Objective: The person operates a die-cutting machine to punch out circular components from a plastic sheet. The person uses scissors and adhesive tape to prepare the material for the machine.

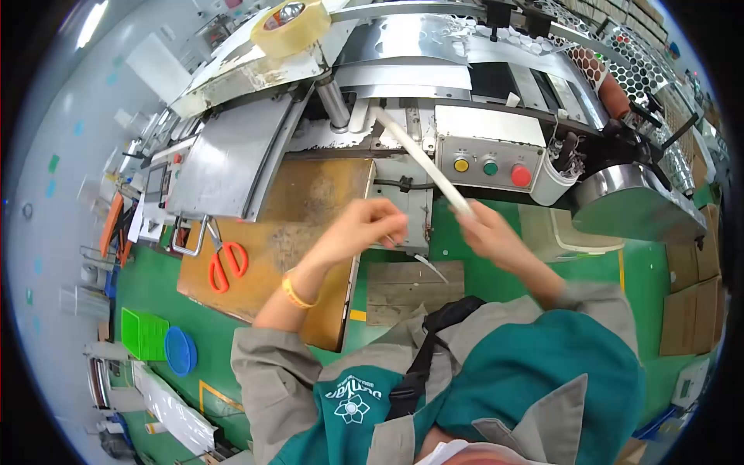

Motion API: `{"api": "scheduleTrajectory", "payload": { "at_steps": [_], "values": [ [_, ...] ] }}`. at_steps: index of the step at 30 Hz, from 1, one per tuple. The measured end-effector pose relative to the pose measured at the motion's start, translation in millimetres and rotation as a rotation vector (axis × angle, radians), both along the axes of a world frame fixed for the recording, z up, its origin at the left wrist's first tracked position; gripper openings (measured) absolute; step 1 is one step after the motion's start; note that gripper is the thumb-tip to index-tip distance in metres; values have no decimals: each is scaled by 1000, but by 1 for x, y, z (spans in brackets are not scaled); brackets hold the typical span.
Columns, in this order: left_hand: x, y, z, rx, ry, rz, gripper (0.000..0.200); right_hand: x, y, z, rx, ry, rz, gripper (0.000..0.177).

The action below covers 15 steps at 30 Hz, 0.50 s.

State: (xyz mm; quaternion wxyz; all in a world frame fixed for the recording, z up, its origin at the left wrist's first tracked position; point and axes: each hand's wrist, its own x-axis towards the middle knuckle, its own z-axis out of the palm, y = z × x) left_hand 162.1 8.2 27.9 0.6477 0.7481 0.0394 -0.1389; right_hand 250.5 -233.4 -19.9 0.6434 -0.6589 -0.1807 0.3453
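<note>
My right hand is closed around the lower end of a long, thin white stick. The stick slants up and left, its far tip over the machine's bed near a metal post. My left hand, with a yellow wristband on its wrist, is held a little to the left, above the edge of a worn brown board. Its fingers are curled in, and whatever they may hold is hidden. Red-handled scissors lie on the board, left of my left forearm.
A control box with yellow, green and red buttons faces me. Right of it hangs a white bucket of tools. A tape roll rests on the machine top. Green and blue baskets stand on the floor at left, cardboard boxes at right.
</note>
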Motion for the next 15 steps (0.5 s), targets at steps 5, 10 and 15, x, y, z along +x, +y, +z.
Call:
{"api": "scheduleTrajectory", "payload": {
  "at_steps": [5,10,15],
  "values": [
    [56,26,27,-59,-403,271,28,-25,-138,80,-322,-156,-79,25],
    [221,51,9,-86,-521,477,34,7,-151,107,-384,-454,-172,20],
    [355,103,-35,1180,-475,290,43,99,-106,106,-492,-902,-66,25]
  ]
}}
